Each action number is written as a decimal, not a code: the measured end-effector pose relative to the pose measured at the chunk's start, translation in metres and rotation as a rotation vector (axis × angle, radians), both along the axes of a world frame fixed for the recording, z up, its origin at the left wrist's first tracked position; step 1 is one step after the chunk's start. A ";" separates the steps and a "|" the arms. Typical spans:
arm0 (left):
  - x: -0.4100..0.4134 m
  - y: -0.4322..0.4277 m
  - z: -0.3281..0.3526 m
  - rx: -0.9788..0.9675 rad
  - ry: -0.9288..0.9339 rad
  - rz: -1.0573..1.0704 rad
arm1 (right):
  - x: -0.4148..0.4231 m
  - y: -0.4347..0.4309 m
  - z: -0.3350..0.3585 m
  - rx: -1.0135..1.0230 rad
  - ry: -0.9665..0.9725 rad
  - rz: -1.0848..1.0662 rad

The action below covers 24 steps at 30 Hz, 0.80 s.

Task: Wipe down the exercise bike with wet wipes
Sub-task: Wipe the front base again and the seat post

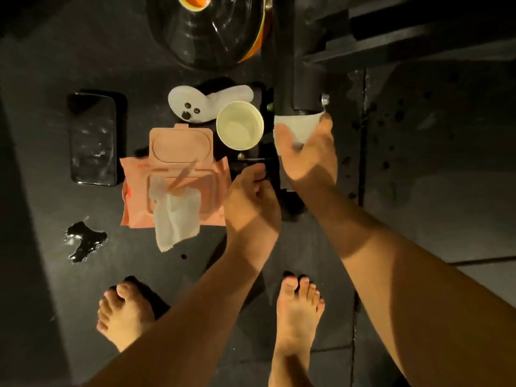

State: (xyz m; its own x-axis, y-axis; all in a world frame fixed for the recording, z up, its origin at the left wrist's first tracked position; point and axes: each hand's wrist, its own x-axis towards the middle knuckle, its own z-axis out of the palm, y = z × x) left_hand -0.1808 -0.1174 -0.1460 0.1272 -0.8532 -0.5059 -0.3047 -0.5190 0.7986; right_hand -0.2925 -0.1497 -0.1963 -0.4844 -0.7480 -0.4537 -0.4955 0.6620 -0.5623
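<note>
The black exercise bike frame (298, 65) rises at the top centre, with its flywheel housing (212, 29) trimmed in orange to the left. My right hand (310, 155) holds a white wet wipe (298, 125) wrapped against the lower end of the black frame tube. My left hand (251, 196) hovers lower, fingers loosely curled near a dark part of the bike's base; whether it grips anything is unclear. A pink wet-wipe pack (178, 180) lies open on the floor to the left, lid flipped up, with one wipe (176, 219) pulled halfway out.
A white paper cup (240, 125) stands by the frame. Behind it lies a white device with dark buttons (192, 103). A black phone (93, 138) rests far left. A puddle (83, 241) glistens on the dark floor. My bare feet (296, 317) stand below.
</note>
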 end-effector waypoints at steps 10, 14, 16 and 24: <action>-0.008 0.023 -0.032 -0.316 -0.165 -0.243 | -0.018 -0.018 -0.012 -0.077 -0.416 -0.212; -0.017 0.008 -0.047 -0.464 -0.147 -0.147 | 0.000 0.021 -0.006 -0.040 0.054 0.062; -0.023 0.008 -0.052 -0.470 -0.110 -0.112 | 0.009 0.058 -0.004 0.033 0.385 0.475; -0.019 0.019 -0.031 -0.466 -0.077 -0.028 | -0.020 0.000 0.023 -0.587 0.490 0.990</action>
State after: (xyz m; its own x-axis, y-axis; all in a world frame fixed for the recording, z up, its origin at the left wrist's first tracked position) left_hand -0.2002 -0.0985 -0.1766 0.1233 -0.9906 -0.0587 -0.3806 -0.1019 0.9191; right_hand -0.3122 -0.1496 -0.1737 0.3773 -0.9154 0.1406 -0.8773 -0.4019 -0.2625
